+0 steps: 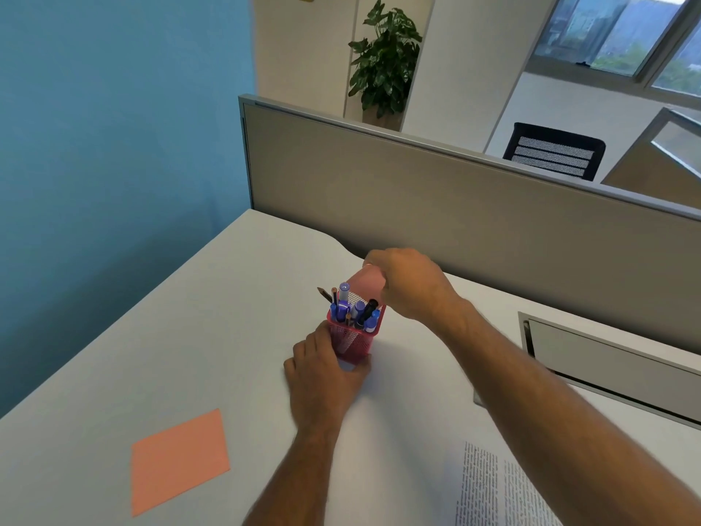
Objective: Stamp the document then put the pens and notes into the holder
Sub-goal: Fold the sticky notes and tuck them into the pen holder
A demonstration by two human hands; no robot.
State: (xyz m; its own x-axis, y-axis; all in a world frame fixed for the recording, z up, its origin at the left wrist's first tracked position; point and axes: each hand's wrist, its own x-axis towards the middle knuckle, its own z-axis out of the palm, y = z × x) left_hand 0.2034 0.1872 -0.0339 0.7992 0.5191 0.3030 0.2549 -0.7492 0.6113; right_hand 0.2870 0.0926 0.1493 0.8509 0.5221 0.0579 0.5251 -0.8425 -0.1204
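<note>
the left hand (322,377) is gripping the red mesh holder (351,341) mid-desk, steadying it — it looks light and tippy. the right hand (407,284) is pinching a pink note (366,283) over the pens (354,309) — thin, floppy paper, best held by its edge.

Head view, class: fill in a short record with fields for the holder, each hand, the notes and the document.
holder: red mesh pen holder, upright on the white desk, pens inside
left hand: grips the holder's base
right hand: pinches pink sticky notes over the holder
loose note: orange square sticky note, flat on desk
document: printed sheet, partly visible
</note>
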